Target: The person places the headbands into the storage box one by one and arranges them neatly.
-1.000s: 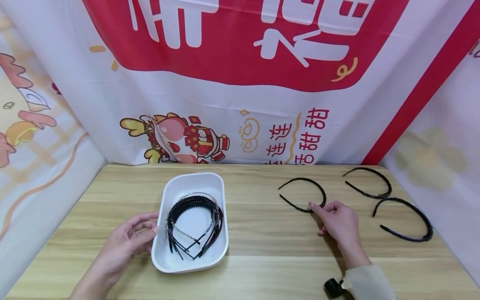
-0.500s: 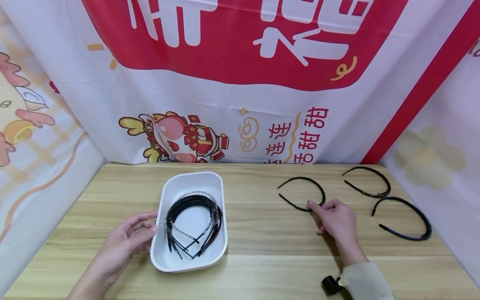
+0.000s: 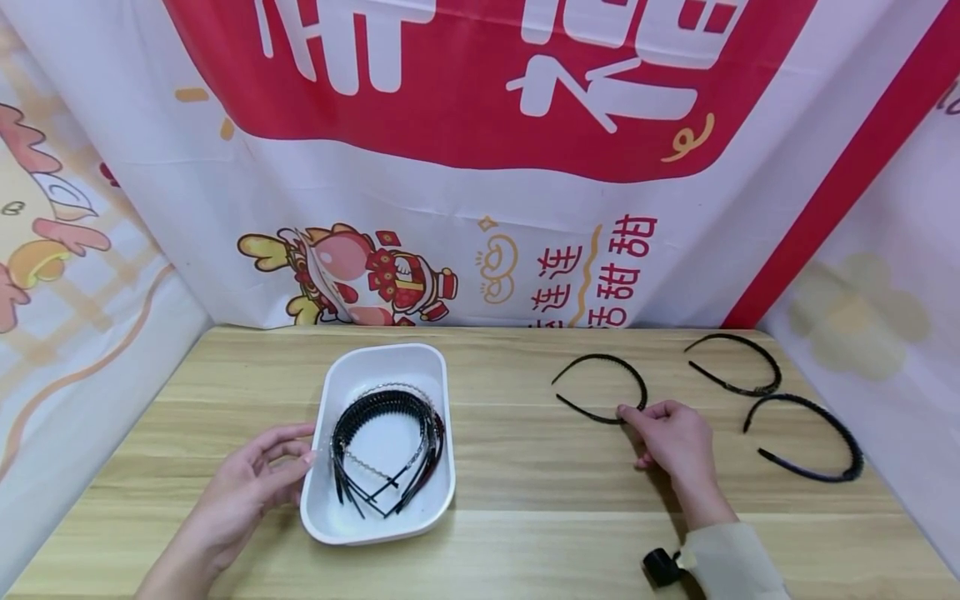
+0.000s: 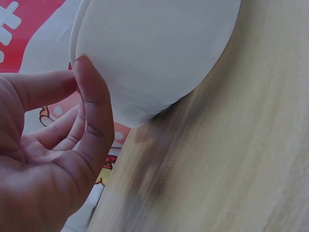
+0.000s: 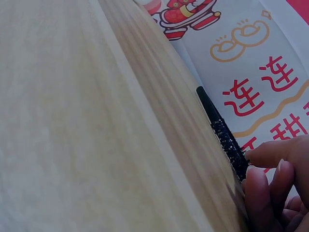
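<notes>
At the left, my left hand (image 3: 243, 492) pinches the rim of a white plastic tub (image 3: 358, 523) between thumb and fingers. The left wrist view shows this grip on the tub's wall (image 4: 159, 48) from close by. Inside the tub lies a cluster of several headbands (image 3: 347, 423), mostly black, with a silvery chain-like one among them. My right hand (image 3: 678, 446) pinches a thin black headband (image 3: 641, 381) at its near side, its ends pointing left. In the right wrist view that headband (image 5: 226, 139) has a glittery surface and lies low along the table.
Farther right on the wooden table (image 3: 510, 500) lie two more black headbands, one toward the back (image 3: 777, 367) and one nearer (image 3: 857, 450). A printed cloth (image 3: 495, 200) hangs behind the table and along both sides. A small black object (image 3: 662, 567) sits at my right cuff.
The headband in my right hand has turned and shifted very slightly left at its open end. My left hand and the tub have stayed nearly still.
</notes>
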### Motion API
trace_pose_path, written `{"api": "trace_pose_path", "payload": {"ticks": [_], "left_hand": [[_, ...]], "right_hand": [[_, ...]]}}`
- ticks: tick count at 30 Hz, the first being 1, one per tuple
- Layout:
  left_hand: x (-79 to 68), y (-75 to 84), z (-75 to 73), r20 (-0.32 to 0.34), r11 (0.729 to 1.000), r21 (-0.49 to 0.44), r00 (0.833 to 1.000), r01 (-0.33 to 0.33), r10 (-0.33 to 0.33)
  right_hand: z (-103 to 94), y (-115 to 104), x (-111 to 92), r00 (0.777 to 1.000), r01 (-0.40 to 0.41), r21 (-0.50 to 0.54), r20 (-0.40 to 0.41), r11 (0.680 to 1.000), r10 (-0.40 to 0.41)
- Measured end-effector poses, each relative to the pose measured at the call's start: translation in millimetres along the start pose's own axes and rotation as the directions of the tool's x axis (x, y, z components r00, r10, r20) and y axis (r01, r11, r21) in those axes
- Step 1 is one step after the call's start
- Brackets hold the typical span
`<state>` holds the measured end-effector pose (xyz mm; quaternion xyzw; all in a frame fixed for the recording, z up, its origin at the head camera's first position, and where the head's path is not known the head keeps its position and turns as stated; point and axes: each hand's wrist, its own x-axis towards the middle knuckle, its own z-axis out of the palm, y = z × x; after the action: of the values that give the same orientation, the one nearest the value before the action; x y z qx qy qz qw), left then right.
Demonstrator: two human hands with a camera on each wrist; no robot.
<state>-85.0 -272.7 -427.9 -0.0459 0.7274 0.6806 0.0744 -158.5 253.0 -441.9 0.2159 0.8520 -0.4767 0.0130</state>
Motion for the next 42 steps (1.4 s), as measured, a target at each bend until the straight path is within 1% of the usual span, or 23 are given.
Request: {"api": "trace_pose_path", "payload": {"ticks": [7,13,16,20,23,25,34,42], "left_hand": [[-0.1,0.8,0.4,0.001,1.000,0.011,1.000,0.002,-0.002],[0.2,1.4,0.2,0.003,1.000,0.013,1.000,0.004,-0.004],[1.0,0.2,-0.4,0.006,1.000,0.004,1.000,-0.008,0.008],[1.7,-1.6,-0.9,0.007,1.000,-0.012,1.000,-0.026,0.026],[1.5,-1.7,-0.9,0.007,1.000,-0.013,1.000,-0.025,0.025],[1.0,-1.3,-0.8,0.007,1.000,-0.007,1.000,-0.020,0.020],[-0.6,-0.3,-0.5,0.014,1.000,0.007,1.000,-0.020,0.020],[0.3,-1.5,-1.4,0.016,1.000,0.010,1.000,-0.021,0.021]], "right_hand": [[-3.9,-0.4,-0.5,1.000,-0.011,0.009,0.024,1.000,0.011],[-2.8,-1.3,-2.7,1.000,0.009,-0.031,0.003,0.999,-0.009],[-1.9,-2.0,-3.4,1.000,0.015,-0.045,-0.006,0.999,-0.016],[-0.9,-2.8,-3.0,1.000,-0.009,0.037,0.009,0.999,0.009],[-0.1,-2.6,-2.4,0.999,-0.034,0.115,0.018,0.993,0.033],[0.2,-2.0,-2.2,0.999,-0.039,0.138,0.013,0.990,0.038],[0.0,0.6,-3.3,0.999,-0.042,0.206,0.006,0.978,0.041],[-0.7,0.8,-4.0,0.999,-0.035,0.209,0.001,0.977,0.036]]}}
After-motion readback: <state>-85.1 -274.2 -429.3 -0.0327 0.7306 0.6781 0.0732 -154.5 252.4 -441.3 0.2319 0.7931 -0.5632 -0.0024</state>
